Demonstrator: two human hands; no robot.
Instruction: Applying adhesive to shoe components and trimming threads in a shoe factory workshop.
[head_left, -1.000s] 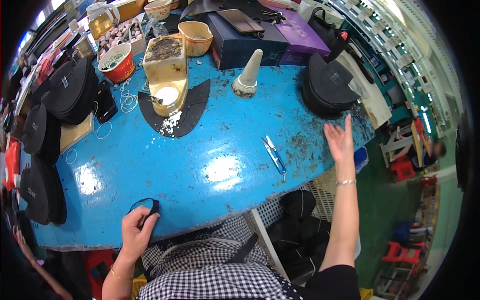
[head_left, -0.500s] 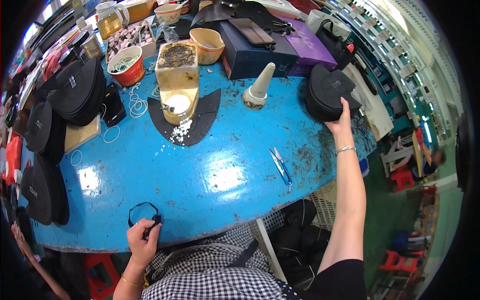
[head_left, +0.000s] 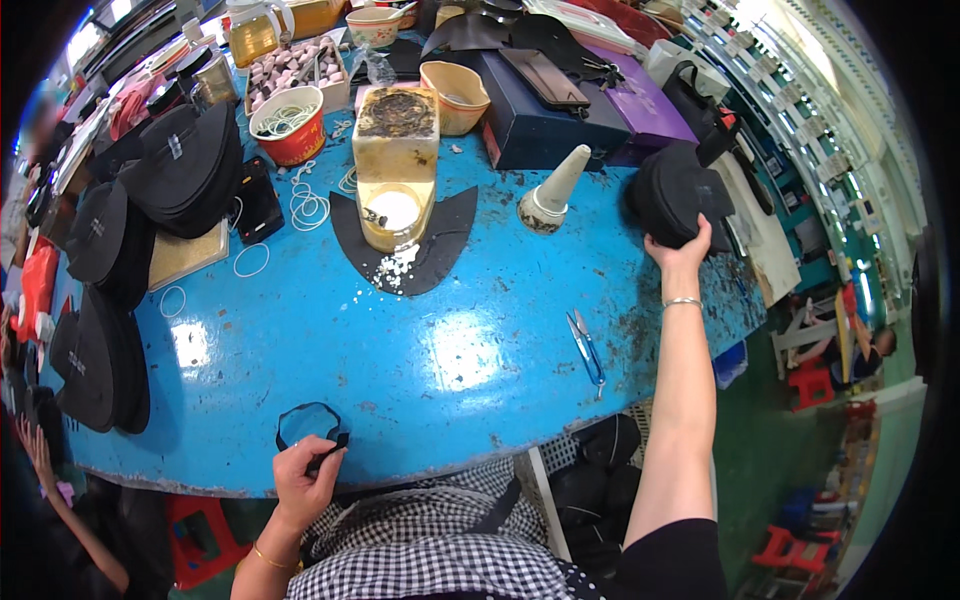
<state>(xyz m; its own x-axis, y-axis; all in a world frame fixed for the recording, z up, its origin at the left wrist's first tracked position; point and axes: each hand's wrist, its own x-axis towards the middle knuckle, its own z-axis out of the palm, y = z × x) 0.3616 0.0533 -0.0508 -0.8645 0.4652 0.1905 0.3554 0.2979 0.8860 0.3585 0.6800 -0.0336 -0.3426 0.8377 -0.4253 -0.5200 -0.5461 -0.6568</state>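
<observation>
The right hand [head_left: 680, 255] is extended to the far right of the blue table [head_left: 450, 340] and grips the lower edge of a black cap piece [head_left: 675, 195], fingers curled around it. The left hand [head_left: 305, 480] rests at the near edge of the same table, pinching the end of a thin black loop strap [head_left: 308, 420] that lies flat on the surface.

Reference landmark: the yellowed glue block [head_left: 395, 165] at the centre far side of the table.
- Right of it: one white cone [head_left: 550, 190], then the gripped cap piece.
- Near side and right: one pair of blue snips [head_left: 587, 348].
- Left of it: one red bowl [head_left: 287, 125] holding white rings, several loose rings, and stacked black cap panels [head_left: 185, 170].
- Beneath it: one black curved sheet [head_left: 440, 245] with white crumbs.

Risk assessment: the cap piece sits close to the table's right edge; a partial grip could let it slide off. The strap is held at one point only and may twist or snag.
</observation>
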